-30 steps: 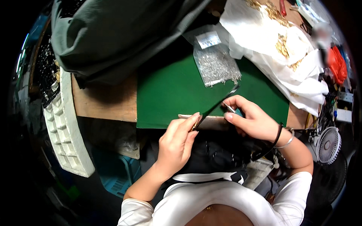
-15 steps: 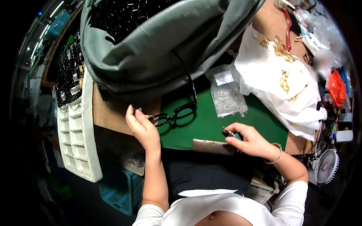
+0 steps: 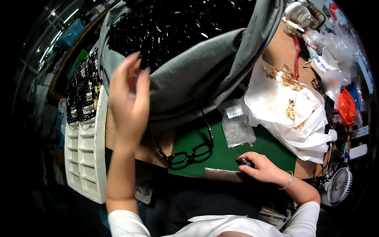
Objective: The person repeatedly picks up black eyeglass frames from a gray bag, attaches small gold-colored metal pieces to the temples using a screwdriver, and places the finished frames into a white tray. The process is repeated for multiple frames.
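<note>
My left hand (image 3: 130, 102) is raised in front of the grey-green cloth bag (image 3: 189, 73), blurred by motion. Its thumb and fingers are spread apart, and I see nothing between them. Inside the bag lies a heap of shiny black plastic parts (image 3: 169, 29). A pair of black-framed eyeglasses (image 3: 189, 156) rests on the green mat (image 3: 229, 158), with its temples spread toward the bag. On the right, my right hand (image 3: 262, 168) is closed around a small dark screwdriver (image 3: 244, 161), its tip pointing up and left. Beneath that hand, a narrow tan strip (image 3: 223, 174) runs along the mat's front edge.
A clear bag of tiny silver screws (image 3: 239, 132) lies behind my right hand. White wrapping (image 3: 272, 96) with gold-coloured parts (image 3: 290, 108) spreads to the right. A white compartment tray (image 3: 89, 166) holding black frames (image 3: 83, 94) stands left. A small fan (image 3: 339, 185) sits far right.
My left hand has let go of the eyeglasses and moved up toward the bag. The glasses stay on the mat. My right hand still holds the screwdriver. The view has shifted.
</note>
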